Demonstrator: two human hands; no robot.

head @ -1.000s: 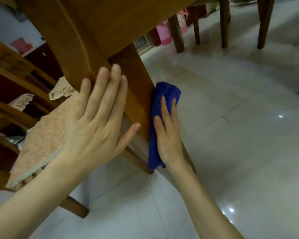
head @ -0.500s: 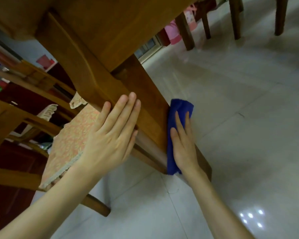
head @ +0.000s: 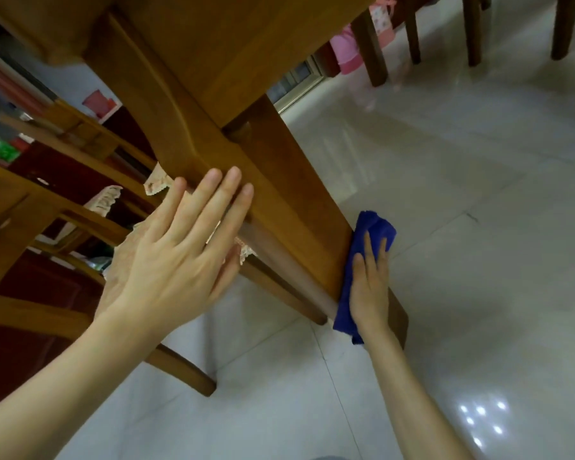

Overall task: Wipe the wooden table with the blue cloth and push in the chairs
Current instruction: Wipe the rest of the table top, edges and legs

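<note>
At far left: wooden chair (head: 24,207) with a pale, lace-edged seat cushion (head: 118,260), seat close beside the table leg. Next: left hand (head: 173,260), released and flat, fingers straight, tips laid on the lower edge of the wooden table (head: 213,54) rail. Centre: table leg (head: 296,207), square, honey-brown, smooth finish, slanting down to pale glossy floor tiles (head: 462,244). Right of the leg: blue cloth (head: 374,229), deep blue, folded into a long pad, lying along the leg's right face near the foot. Pinned there by right hand (head: 369,287), open-palmed, fingers straight, nothing clenched. Top right: further dark wooden legs (head: 369,51), well apart.
</note>
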